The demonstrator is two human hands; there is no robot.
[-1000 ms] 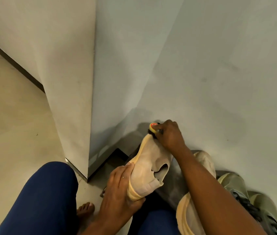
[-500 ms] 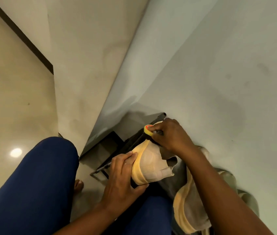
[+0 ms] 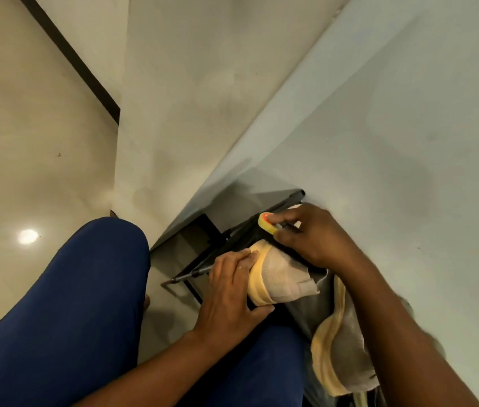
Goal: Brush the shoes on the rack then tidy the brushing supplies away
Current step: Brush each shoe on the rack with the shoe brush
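Observation:
A beige knit shoe [image 3: 282, 277] with a pale yellow sole lies tilted over the black metal shoe rack [image 3: 203, 265]. My left hand [image 3: 229, 292] grips it by the sole at its left side. My right hand [image 3: 308, 236] holds a brush with a yellow handle and an orange end [image 3: 266, 221] against the shoe's far end; its bristles are hidden by my fingers. A second matching shoe [image 3: 341, 356] rests on the rack under my right forearm.
A white wall [image 3: 379, 127] rises close behind the rack, and a wall corner [image 3: 173, 113] juts out on the left. Glossy cream floor tiles [image 3: 27, 142] spread to the left. My knee in blue trousers [image 3: 80, 304] fills the lower left.
The view has swung to the left and up, which brings more floor and the rack's frame into sight. Both hands keep their hold; the brush stays at the shoe's far end.

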